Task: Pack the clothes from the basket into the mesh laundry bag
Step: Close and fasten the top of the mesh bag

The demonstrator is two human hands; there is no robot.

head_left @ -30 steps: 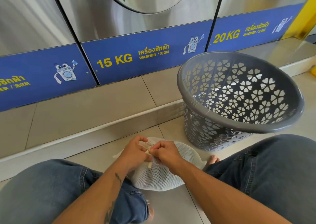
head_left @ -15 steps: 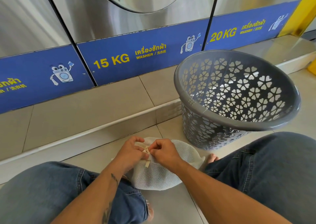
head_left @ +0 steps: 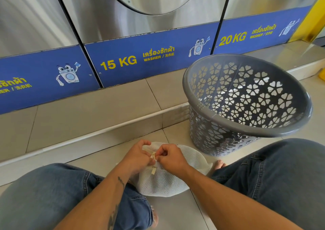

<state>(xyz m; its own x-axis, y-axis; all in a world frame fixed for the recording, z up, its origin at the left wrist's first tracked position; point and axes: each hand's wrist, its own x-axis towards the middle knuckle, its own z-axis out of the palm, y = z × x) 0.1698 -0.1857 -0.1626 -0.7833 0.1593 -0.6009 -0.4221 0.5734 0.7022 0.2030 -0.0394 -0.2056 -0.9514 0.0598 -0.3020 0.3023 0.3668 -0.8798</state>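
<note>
Head view, lower middle of the frame: the mesh bag (head_left: pixel 165 183) lies bulging on the floor tile (head_left: pixel 175 212) between my knees, its mouth gathered up under my fingers. My left hand (head_left: pixel 137 157) and right hand (head_left: pixel 171 159) are both curled in on the beige cord (head_left: pixel 153 156) at the bag's neck. They pinch it from either side, knuckles nearly touching, and a short tail of the cord hangs down over the mesh. I judge the packing done and the last step in hand: tying the bag closed. The next move calls for a small, level pull of the two cord ends apart, so the knot seats against the neck without dragging the bag across the tile.

The basket (head_left: pixel 246 125), right of centre, stands just beside the bag. No clothes show in what I can see of its inside. My jeans (head_left: pixel 44 194) close in at lower left and lower right, and a bare toe (head_left: pixel 219 164) shows at the bag's right edge. Ahead, a low tiled step (head_left: pixel 88 106) runs across the frame, with the washers (head_left: pixel 140 19) above it. My elbows have room outward over my knees. Forward, the step's edge is near, and to the right stands the basket's wall.
</note>
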